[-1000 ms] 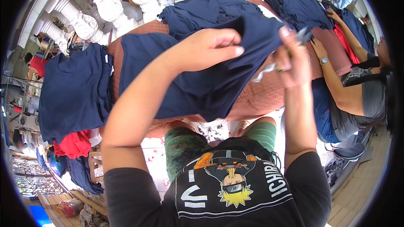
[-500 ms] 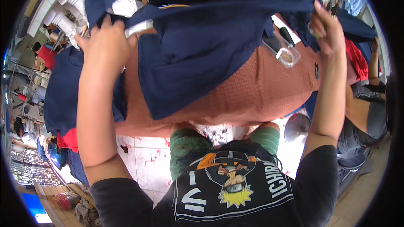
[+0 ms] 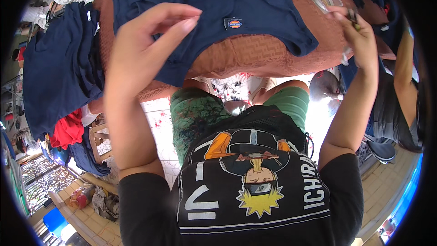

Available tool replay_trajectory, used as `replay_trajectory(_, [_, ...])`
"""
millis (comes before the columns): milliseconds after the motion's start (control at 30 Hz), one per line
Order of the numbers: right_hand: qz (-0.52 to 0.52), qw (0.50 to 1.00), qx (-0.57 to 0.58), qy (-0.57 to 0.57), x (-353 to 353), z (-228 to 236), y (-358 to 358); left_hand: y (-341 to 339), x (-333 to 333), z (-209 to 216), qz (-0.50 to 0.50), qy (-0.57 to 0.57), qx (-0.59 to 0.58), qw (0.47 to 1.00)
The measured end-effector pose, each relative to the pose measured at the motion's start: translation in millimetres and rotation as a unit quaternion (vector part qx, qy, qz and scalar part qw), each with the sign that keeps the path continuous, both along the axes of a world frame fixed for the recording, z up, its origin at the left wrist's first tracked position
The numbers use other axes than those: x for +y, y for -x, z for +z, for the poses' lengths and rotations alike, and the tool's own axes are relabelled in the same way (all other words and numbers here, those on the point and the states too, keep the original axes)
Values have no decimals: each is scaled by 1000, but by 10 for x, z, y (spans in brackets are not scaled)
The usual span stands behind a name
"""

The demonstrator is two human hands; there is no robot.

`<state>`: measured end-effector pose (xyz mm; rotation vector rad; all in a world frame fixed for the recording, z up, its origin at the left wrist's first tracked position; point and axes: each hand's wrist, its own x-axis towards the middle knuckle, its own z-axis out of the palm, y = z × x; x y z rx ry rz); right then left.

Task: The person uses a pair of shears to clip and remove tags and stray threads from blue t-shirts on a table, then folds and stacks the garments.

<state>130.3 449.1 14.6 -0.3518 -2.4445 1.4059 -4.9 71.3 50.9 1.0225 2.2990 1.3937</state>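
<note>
A navy blue sleeveless garment (image 3: pixel 205 0) lies spread on the cloth-covered table, a small dark label (image 3: pixel 233 23) showing near its neck edge. Over its left part hovers my left hand (image 3: pixel 152 36), thumb and fingertips brought together in a pinch; whether a thread or anything else is between them is too small to see. To the right of the garment, my right hand (image 3: pixel 357 32) is closed round a small dark metal tool that looks like thread snips (image 3: pixel 353 18). Its fingertips are beside a clear plastic box (image 3: pixel 324 1) with a roll of tape in it.
The table wears a reddish-brown patterned cloth (image 3: pixel 246 54). Dark blue garments (image 3: pixel 59 64) are piled at the left, above a red cloth (image 3: pixel 68 127). A co-worker's arm (image 3: pixel 405 70) shows at the far right. Thread scraps litter the tiled floor (image 3: pixel 159 118).
The garment was held up stretched between both hands; now it lies flat on the table. Both hands have let go of it, and the left hand has moved right into a pinch.
</note>
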Motion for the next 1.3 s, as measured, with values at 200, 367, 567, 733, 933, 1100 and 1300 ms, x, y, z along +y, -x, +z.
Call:
replay_trajectory(200, [125,984,69,-103,-838,-631,509,62,166,-611,121,11,81,989])
replay_trajectory(367, [73,977,-12,-202,-1309,-707,603,171,-286,-774,307,5,136,942])
replay_trajectory(567, [36,974,108,-194,-1276,-885,715,1,-687,-911,242,192,199,930])
replay_trajectory(733, [-109,956,243,-121,-883,-530,551,-219,-314,-575,185,-180,-84,963])
replay_trajectory(933, [-117,954,63,-270,-655,-635,667,-216,-69,-1044,171,65,-48,982])
replay_trajectory(1100, [-70,973,116,-189,-842,-756,444,-179,-115,-846,225,11,96,969])
replay_trajectory(1300, [66,991,39,-108,-1293,-695,367,-262,357,-575,31,-16,218,975])
